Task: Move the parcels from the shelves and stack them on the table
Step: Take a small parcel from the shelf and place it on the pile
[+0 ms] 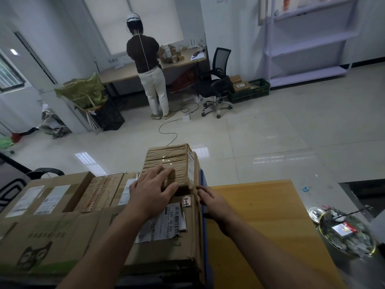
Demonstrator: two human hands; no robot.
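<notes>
Head view of a stacking surface. The ribbed parcel point(169, 161) is a small block wrapped in corrugated brown cardboard. Its ridges run crosswise, a strip of glossy clear tape crosses the top, and a white printed label covers its right face. It stands at the far right of a group of cartons, just behind the large carton point(166, 243). That carton is flat-topped, creased and worn at the edges, and bears a crumpled white barcode label.

To the left lie further smooth brown cartons: one with two white labels point(48, 197), one bound in red-printed tape point(102, 190), and a near one printed with a cat's face point(35, 255). A narrow blue edge point(203, 184) shows beside the parcels. To its right lies the bare, matt yellow-orange table top point(260, 215).

The left hand point(153, 190) lies palm down on the near top of the ribbed parcel, fingers straight and spread wide, gripping nothing. The right hand point(210, 202) reaches in from the right at table level. Its fingers are lightly bent and close together, with the tips at the parcel's near right corner. It grasps nothing, and whether it touches the cardboard cannot be told.

In the background, pale metal shelves point(308, 44) stand by the wall and a person point(145, 59) stands at a wooden desk point(120, 75). A black mesh office chair point(216, 80) and a dark green crate point(252, 90) stand on glossy floor tiles. A round glass dish of litter point(345, 232) sits at the right.
</notes>
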